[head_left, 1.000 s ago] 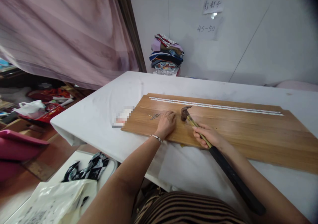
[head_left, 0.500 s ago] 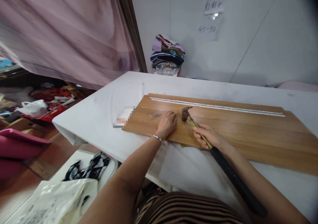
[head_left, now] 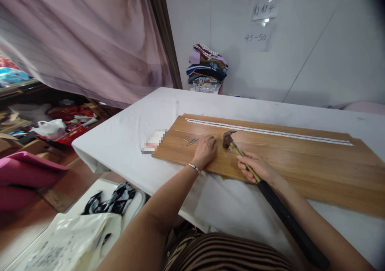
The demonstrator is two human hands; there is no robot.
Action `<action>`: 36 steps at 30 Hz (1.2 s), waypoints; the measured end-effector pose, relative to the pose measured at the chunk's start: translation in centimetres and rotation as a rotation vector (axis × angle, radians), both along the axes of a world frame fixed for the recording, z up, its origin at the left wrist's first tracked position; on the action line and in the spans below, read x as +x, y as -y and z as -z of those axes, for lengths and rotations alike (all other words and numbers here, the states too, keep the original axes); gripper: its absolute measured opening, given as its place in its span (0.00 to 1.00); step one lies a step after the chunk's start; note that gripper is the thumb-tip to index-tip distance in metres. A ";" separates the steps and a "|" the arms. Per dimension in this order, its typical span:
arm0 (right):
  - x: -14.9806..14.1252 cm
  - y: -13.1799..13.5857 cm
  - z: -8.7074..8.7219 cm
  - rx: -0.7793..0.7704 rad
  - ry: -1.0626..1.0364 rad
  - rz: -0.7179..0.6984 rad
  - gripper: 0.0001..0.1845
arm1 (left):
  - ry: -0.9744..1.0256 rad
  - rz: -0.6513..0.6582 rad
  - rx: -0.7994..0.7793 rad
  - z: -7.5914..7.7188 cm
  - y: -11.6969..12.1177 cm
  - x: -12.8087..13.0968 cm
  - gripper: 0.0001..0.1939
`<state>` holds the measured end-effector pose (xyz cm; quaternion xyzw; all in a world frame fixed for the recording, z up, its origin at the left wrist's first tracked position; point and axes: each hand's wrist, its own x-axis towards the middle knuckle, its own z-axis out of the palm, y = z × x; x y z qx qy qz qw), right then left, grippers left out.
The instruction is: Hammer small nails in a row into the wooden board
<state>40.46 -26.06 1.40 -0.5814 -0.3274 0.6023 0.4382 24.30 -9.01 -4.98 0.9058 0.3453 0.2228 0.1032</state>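
Only the view shifted slightly: across the board (head_left: 313, 170)'s near edge slanted the hammer (head_left: 276, 203), gripped in the right hand (head_left: 259, 166), its head far-left, near the left hand (head_left: 206, 150), whose hold I couldn't tell.

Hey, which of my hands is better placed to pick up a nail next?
Probably your left hand: it rests on the board, right beside the nails, though whether it holds anything is hard to tell. Your right hand is farther off and grips the hammer.
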 end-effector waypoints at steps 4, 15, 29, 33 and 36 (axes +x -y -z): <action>0.0 0.0 -0.1 -0.004 -0.001 -0.008 0.31 | 0.005 0.001 0.005 0.0 0.0 0.0 0.10; 0.0 0.1 -0.6 -0.009 0.020 -0.008 0.32 | 0.007 0.001 0.011 0.0 0.0 0.0 0.10; 0.2 0.0 0.0 -0.005 0.017 -0.016 0.32 | 0.016 0.010 0.011 0.2 -0.1 -0.1 0.10; 0.2 0.0 -0.1 -0.012 0.017 -0.013 0.33 | 0.027 0.018 0.006 0.2 -0.1 -0.1 0.10; 0.1 0.0 -0.2 -0.023 0.014 -0.011 0.34 | 0.024 0.017 0.005 0.2 0.0 -0.1 0.10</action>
